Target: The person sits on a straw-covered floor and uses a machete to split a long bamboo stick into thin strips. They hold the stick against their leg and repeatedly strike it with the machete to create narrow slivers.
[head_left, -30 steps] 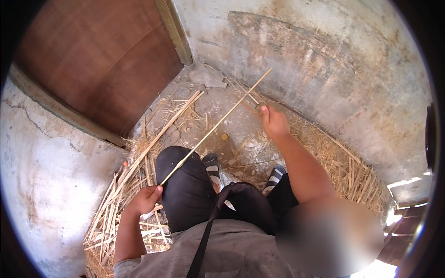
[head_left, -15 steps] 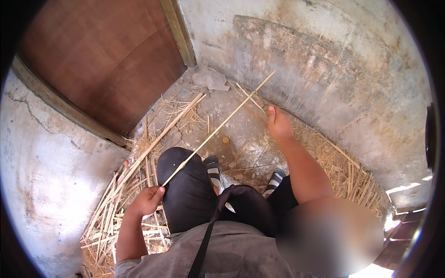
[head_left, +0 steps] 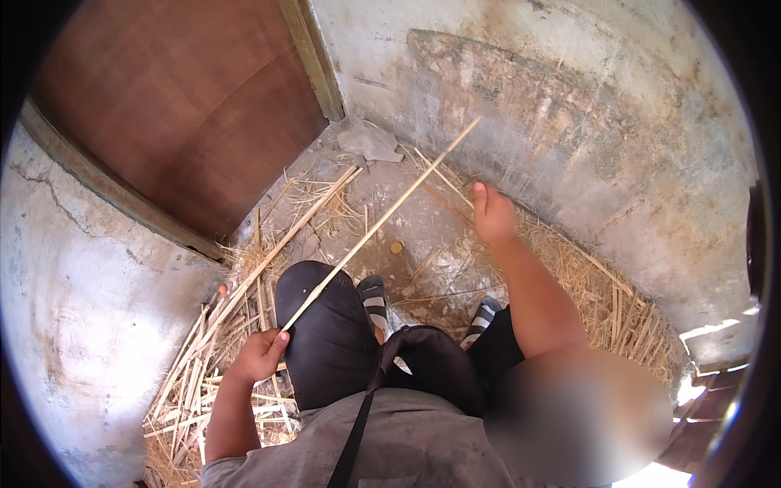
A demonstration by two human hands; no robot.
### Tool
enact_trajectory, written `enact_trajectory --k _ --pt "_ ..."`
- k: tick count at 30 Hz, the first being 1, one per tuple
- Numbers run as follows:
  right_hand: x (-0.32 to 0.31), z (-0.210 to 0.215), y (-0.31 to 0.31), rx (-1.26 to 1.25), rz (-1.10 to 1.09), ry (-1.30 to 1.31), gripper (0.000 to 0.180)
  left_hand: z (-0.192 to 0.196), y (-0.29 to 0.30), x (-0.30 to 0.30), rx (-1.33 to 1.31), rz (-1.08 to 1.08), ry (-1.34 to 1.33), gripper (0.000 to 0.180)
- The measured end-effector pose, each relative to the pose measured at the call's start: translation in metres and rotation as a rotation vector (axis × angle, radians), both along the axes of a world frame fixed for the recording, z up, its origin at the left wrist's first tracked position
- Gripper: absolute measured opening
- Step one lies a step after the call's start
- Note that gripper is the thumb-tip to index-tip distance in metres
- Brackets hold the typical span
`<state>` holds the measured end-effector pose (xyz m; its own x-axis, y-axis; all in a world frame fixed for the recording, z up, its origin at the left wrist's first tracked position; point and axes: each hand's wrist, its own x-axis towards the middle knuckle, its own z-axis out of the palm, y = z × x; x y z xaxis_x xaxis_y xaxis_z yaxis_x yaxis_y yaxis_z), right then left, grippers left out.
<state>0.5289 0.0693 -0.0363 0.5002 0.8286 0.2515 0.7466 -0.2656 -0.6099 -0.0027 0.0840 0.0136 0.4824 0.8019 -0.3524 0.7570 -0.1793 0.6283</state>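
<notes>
Strip in hand, a seated worker pinches its near end between thumb and fingers of the left hand, at lower left of centre. The length slants over the black-clad knee toward the upper right of the frame, its far tip against a backdrop of stained wall. Right of centre, the right hand is curled, thumb uppermost, apart from the strip; a pale sliver points toward it, but whether the fingers grasp that or anything else cannot be told. Loose slats lie heaped at lower left, shavings at right. The step in hand looks to be working the strip along its length; the next move would seem to call for a steady left pinch and the right hand brought to the strip.
</notes>
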Motion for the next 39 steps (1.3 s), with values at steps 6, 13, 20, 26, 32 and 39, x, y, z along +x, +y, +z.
enact_trajectory --k 6,13,20,26,32,39 --pt "-0.047 0.008 -0.015 -0.019 0.409 -0.229 0.046 0.019 0.003 0.012 -0.123 0.035 0.075 0.056" --pt "-0.019 -0.010 -0.003 0.084 0.330 -0.169 0.048 0.009 0.003 0.003 -0.076 0.002 0.029 0.055" --pt "-0.023 0.008 -0.006 -0.158 0.054 -0.084 0.052 0.010 0.005 0.009 -0.084 0.004 0.072 0.057" --pt "-0.075 0.020 -0.013 0.138 0.659 -0.506 0.045 0.005 0.000 -0.001 -0.005 -0.023 -0.038 0.058" --pt "-0.002 0.003 0.003 0.008 -0.059 -0.129 0.050 -0.001 -0.004 0.002 0.120 -0.020 -0.040 0.053" --pt "-0.046 0.018 -0.011 -0.125 0.286 -0.197 0.055 0.005 -0.010 0.013 0.225 -0.040 -0.005 0.048"
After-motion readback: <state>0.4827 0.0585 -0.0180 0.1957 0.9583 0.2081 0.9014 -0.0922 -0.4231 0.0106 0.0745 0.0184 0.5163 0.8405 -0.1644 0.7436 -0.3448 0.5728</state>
